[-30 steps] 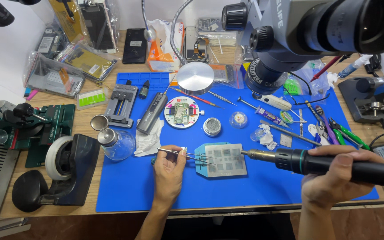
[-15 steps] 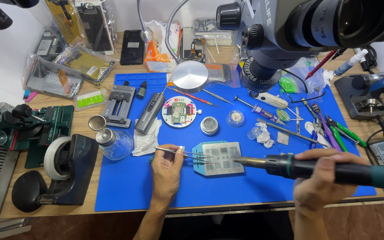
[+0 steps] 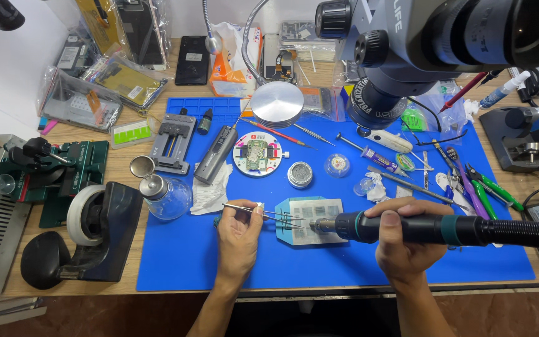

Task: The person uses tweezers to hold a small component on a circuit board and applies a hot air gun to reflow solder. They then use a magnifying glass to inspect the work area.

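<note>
Here the left hand [image 3: 238, 234] pinches tweezers [image 3: 263, 214] and the right hand [image 3: 403, 240] wraps the hot-air handle [image 3: 407, 228], both tips over the pale-blue fixture [image 3: 310, 219]; the microscope [image 3: 444, 37] above it is cut off.

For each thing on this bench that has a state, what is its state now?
Left hand: shut on tweezers, tips over the stencil plate.
Right hand: shut on hot-air handle, nozzle over the plate.
Glass bottle: upright, on the blue mat.
Round tin: open.
Green cutters: lying flat.
</note>
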